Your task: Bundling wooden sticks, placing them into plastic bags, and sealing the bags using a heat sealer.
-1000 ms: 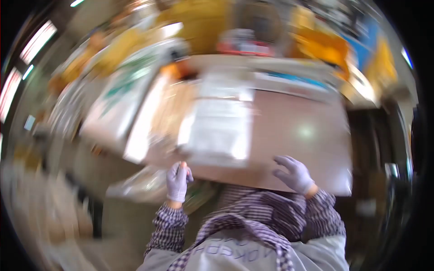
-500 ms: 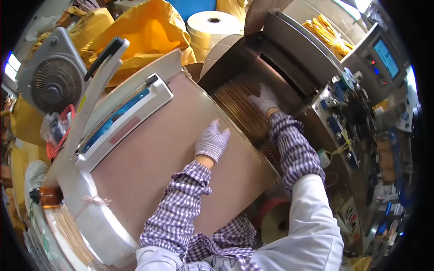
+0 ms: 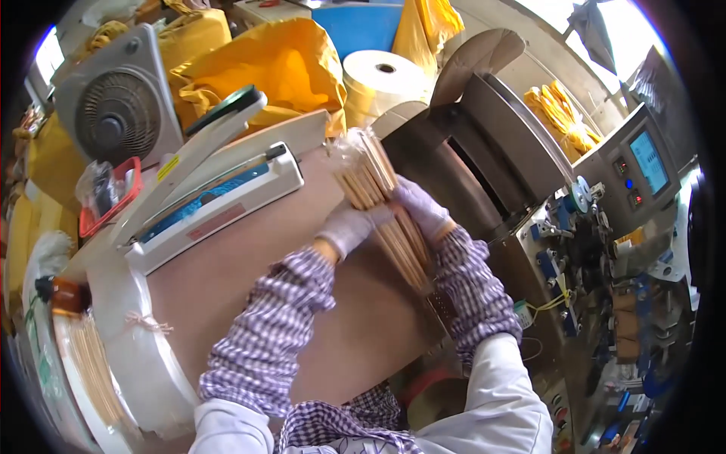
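Note:
A bundle of thin wooden sticks (image 3: 402, 248) is between my two hands, tilted over the right side of the brown tabletop (image 3: 340, 348). Clear, shiny plastic shows at its far end. My left hand (image 3: 349, 229), in a pale striped glove, grips the bundle from the left with the thumb across it. From the right, my gloved right hand (image 3: 421, 206) closes round its other side. Some fingertips are hidden by the sticks. Just right of the bundle lies the dark metal tray (image 3: 423, 144) of a machine.
A white hand-lever sealer (image 3: 227, 216) stands on the table's far left, its arm raised. Behind it are a grey fan (image 3: 117, 113), a red basket (image 3: 113, 198), yellow sacks (image 3: 280, 72) and a white roll (image 3: 382, 83). At right is a control panel with a screen (image 3: 648, 166).
My right hand has come out of the metal tray with the sticks and moved left over the table edge. My left hand has moved up and taken hold of them too. The view has shifted.

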`<state>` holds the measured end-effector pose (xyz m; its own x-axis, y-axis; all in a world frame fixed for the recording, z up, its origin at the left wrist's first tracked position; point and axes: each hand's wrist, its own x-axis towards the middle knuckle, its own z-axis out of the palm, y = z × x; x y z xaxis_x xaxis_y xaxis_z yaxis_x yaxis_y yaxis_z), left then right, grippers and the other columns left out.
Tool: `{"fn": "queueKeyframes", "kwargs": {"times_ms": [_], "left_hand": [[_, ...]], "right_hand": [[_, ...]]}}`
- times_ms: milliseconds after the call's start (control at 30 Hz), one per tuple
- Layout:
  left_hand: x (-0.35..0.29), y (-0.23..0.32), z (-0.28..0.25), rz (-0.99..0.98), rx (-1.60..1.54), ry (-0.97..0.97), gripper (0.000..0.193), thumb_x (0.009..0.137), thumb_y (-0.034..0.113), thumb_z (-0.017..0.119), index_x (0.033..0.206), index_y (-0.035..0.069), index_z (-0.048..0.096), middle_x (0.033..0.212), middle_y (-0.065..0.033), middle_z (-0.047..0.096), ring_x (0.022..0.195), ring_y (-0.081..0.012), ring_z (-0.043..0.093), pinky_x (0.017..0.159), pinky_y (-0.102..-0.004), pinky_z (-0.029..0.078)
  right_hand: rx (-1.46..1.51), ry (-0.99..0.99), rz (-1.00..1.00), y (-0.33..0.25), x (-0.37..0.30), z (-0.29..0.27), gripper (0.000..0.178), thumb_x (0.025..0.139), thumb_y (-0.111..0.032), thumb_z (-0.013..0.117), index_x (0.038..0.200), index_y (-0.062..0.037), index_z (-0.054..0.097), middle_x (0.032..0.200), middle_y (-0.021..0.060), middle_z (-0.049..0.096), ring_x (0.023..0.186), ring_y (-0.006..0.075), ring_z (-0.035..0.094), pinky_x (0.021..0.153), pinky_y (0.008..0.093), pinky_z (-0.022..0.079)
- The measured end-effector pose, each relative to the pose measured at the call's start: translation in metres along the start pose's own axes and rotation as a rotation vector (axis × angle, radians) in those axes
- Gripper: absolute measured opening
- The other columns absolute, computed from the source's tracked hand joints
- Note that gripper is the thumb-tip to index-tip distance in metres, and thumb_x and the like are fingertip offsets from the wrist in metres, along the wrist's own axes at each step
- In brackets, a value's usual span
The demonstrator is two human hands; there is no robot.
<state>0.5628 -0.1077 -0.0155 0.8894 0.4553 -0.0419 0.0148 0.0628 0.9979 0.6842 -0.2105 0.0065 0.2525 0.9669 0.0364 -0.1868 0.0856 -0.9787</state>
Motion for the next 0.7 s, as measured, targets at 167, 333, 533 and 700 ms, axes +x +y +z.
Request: {"fn": "queueKeyframes", "kwargs": {"times_ms": [167, 333, 533, 700], "left_hand": [[-0.133, 0.066, -0.018, 0.135, -0.322, -0.088, 0.061, 0.068, 0.023, 0.077, 0.117, 0.002, 0.047, 0.108, -0.007, 0.055, 0.099, -0.0172, 0.052, 0.086, -0.0297, 0.043], [-0.237, 0.059, -0.054, 0.331, 0.237, -0.032, 0.09, 0.058, 0.029, 0.081, 0.13, 0.002, 0.033, 0.126, -0.0103, 0.04, 0.115, -0.0193, 0.041, 0.095, -0.0339, 0.036], [-0.341, 0.005, -0.082, 0.136, -0.154, -0.075, 0.073, 0.072, 0.043, 0.068, 0.124, 0.001, 0.04, 0.114, -0.0085, 0.053, 0.105, -0.021, 0.051, 0.091, -0.033, 0.041], [-0.392, -0.005, -0.057, -0.204, -0.681, -0.048, 0.082, 0.068, 0.057, 0.066, 0.119, -0.004, 0.046, 0.106, -0.0109, 0.056, 0.1, -0.0192, 0.053, 0.087, -0.029, 0.043]], "right_hand": [[0.052, 0.125, -0.229, -0.068, -0.064, 0.132, 0.099, 0.058, -0.022, 0.083, 0.135, -0.0018, 0.025, 0.13, 0.0098, 0.041, 0.12, 0.0195, 0.038, 0.101, 0.0336, 0.029], [-0.063, -0.03, -0.43, -0.029, -0.1, 0.216, 0.117, 0.049, -0.028, 0.087, 0.139, -0.0028, 0.015, 0.133, 0.0132, 0.036, 0.123, 0.0216, 0.035, 0.103, 0.0347, 0.027], [-0.156, -0.057, -0.51, -0.029, -0.133, 0.297, 0.105, 0.052, -0.01, 0.083, 0.136, -0.001, 0.022, 0.135, 0.0153, 0.034, 0.125, 0.0264, 0.033, 0.102, 0.0378, 0.029], [0.081, -0.495, 0.121, 0.012, -0.115, 0.299, 0.043, 0.065, -0.019, 0.068, 0.102, 0.0008, 0.059, 0.107, 0.0159, 0.056, 0.099, 0.0283, 0.055, 0.088, 0.0368, 0.042]]}}
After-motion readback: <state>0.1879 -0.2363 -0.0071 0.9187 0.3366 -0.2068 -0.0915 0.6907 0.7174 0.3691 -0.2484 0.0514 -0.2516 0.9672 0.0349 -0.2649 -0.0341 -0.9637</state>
